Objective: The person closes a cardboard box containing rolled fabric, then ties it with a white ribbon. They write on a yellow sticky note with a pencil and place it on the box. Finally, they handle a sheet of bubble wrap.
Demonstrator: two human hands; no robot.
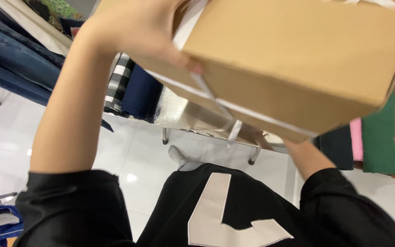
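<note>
A brown cardboard box [298,59] bound with white strapping fills the top of the view, lifted close to the camera. My left hand [138,32] grips its left side, thumb pressed on the near edge by the strap. My right hand is hidden beneath the box; only my right forearm [305,158] shows, reaching up under the bottom right. A loose strap end [234,130] dangles below the box.
Below stands a shiny metal table [184,114] on legs, with folded fabrics in check, navy, green, pink and orange. Denim garments [10,55] hang at the left. The floor is white tile. My black shirt fills the bottom.
</note>
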